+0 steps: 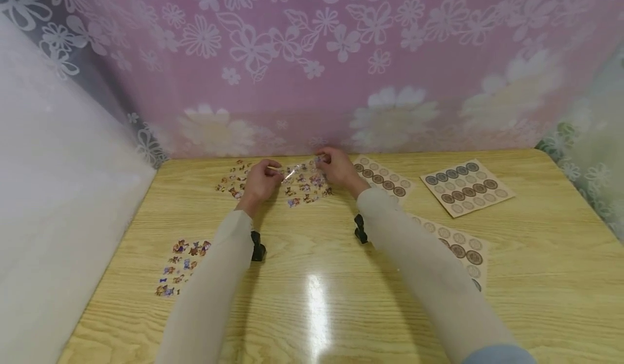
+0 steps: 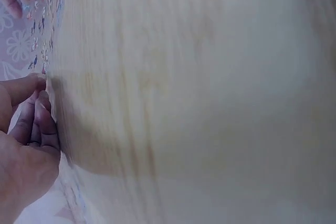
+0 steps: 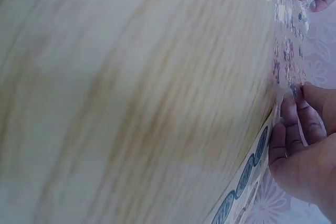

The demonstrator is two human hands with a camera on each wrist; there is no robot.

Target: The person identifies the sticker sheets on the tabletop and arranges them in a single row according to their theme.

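A clear sticker sheet with small cartoon figures (image 1: 304, 181) is stretched between my two hands at the back of the table. My left hand (image 1: 260, 182) pinches its left edge between thumb and fingers; the left wrist view shows this grip close up. At the opposite edge, my right hand (image 1: 338, 168) pinches the sheet, as the right wrist view confirms. Light glints off the film near the left fingers. Another sheet of the same stickers (image 1: 233, 180) lies just left of my left hand, partly hidden by it.
A third cartoon sticker sheet (image 1: 168, 274) lies at the front left, partly under the left sleeve. Tan sheets with round printed stamps lie on the right: one beside my right hand (image 1: 385, 179), one farther right (image 1: 467, 188), one beneath the right forearm (image 1: 475, 245). Pink flowered cloth (image 1: 302, 104) hangs behind.
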